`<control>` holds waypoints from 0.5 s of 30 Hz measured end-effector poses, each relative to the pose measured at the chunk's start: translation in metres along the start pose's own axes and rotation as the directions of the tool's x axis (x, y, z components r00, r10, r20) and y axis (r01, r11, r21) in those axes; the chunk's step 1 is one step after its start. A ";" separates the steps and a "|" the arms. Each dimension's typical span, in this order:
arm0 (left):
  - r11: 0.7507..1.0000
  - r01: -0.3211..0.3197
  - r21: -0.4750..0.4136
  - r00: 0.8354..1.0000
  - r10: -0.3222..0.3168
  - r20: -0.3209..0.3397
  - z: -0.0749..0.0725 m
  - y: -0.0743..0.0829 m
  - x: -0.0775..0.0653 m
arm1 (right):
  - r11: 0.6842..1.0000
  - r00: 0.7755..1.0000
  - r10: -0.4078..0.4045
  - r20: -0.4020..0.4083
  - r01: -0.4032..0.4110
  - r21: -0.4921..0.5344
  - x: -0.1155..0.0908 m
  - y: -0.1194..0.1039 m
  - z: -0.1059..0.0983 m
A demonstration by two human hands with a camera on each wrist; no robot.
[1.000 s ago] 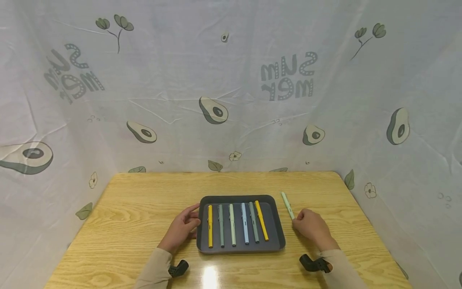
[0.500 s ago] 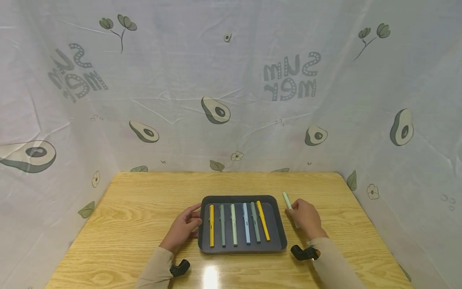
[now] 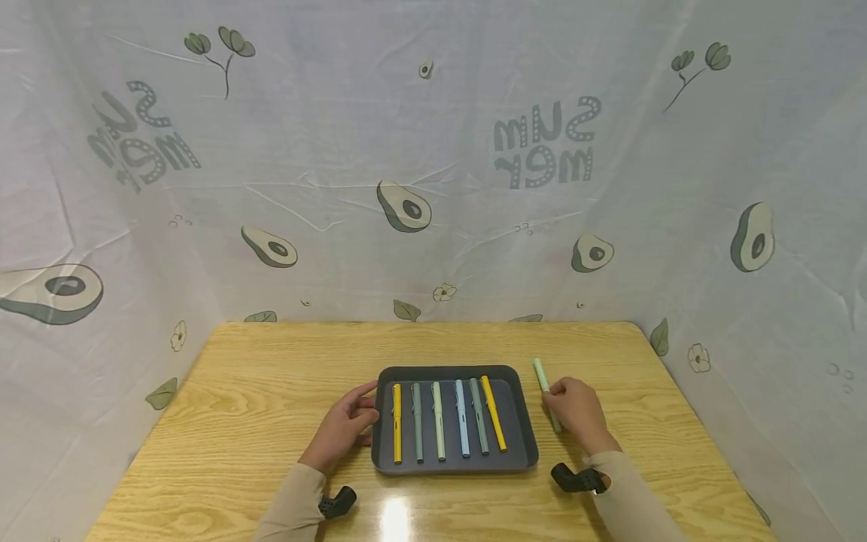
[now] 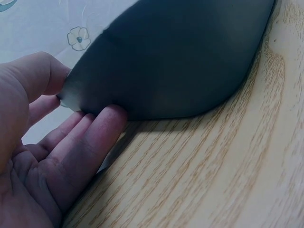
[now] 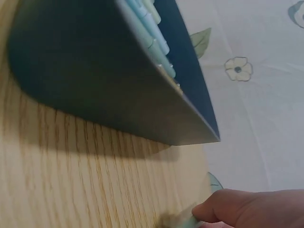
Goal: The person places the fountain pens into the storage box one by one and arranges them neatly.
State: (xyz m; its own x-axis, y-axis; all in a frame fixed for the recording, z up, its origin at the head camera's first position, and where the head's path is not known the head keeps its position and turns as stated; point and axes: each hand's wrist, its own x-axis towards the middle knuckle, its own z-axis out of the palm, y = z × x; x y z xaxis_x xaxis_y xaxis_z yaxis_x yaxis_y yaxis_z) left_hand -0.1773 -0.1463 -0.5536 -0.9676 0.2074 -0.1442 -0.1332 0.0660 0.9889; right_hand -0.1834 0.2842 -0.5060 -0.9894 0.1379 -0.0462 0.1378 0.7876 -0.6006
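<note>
My left hand [image 3: 341,429] holds the left side of a dark grey tray [image 3: 440,372]. In the left wrist view the thumb lies at the tray's rim and the fingertips [image 4: 110,116] reach under its edge. Right of the tray, my right hand [image 3: 577,412] pinches a light green pen [image 3: 540,373] near its middle. The pen slants, its far end pointing away and its near end showing below the fingers. In the right wrist view only a bit of that pen [image 5: 191,222] shows under the thumb.
Several capped pens lie side by side in the tray, including a yellow pen [image 3: 396,425], a light blue pen [image 3: 462,421] and a grey-green pen [image 3: 417,425]. The wooden table [image 3: 291,361] ends at a printed cloth [image 3: 325,263] behind.
My right hand has moved away from me and slightly left, from the light green pen's near end to its middle. The left hand and tray hold still.
</note>
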 end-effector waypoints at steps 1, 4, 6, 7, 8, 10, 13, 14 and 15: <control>1.000 0.000 0.001 1.000 0.000 0.000 0.000 0.000 0.000 | 1.000 1.000 0.000 0.000 0.000 0.007 -0.002 0.000 0.000; 1.000 0.000 0.003 1.000 0.000 -0.002 0.001 0.000 0.000 | 1.000 1.000 0.000 -0.005 0.000 0.028 -0.007 -0.001 -0.002; 1.000 -0.002 0.003 1.000 0.002 -0.003 0.001 0.001 -0.001 | 0.999 1.000 0.005 -0.008 -0.004 0.048 -0.011 -0.003 -0.004; 1.000 -0.002 0.003 1.000 0.002 -0.003 0.001 0.001 -0.001 | 0.998 1.000 0.007 -0.009 -0.006 0.059 -0.013 -0.004 -0.005; 1.000 -0.004 0.004 1.000 0.004 -0.001 0.000 0.001 -0.001 | 0.998 1.000 0.008 -0.010 -0.007 0.070 -0.015 -0.005 -0.006; 1.000 -0.001 0.005 1.000 0.001 0.000 0.000 0.001 0.000 | 0.995 1.000 0.011 -0.006 -0.010 0.096 -0.019 -0.008 -0.008; 1.000 -0.002 0.009 1.000 0.002 0.003 0.000 0.000 0.000 | 0.991 1.000 0.018 -0.004 -0.017 0.132 -0.023 -0.012 -0.009; 1.000 -0.002 0.011 1.000 0.002 0.005 0.000 -0.001 0.000 | 0.990 1.000 0.019 -0.003 -0.018 0.142 -0.025 -0.013 -0.010; 1.000 -0.001 0.013 1.000 0.001 0.006 0.000 -0.001 0.001 | 0.988 1.000 0.019 -0.001 -0.018 0.153 -0.026 -0.014 -0.010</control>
State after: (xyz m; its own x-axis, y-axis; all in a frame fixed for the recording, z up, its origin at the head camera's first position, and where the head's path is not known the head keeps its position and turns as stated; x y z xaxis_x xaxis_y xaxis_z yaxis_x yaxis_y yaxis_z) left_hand -0.1778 -0.1467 -0.5546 -0.9664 0.2135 -0.1431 -0.1289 0.0789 0.9885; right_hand -0.1589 0.2753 -0.4884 -0.9866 0.1531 -0.0568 0.1472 0.6836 -0.7148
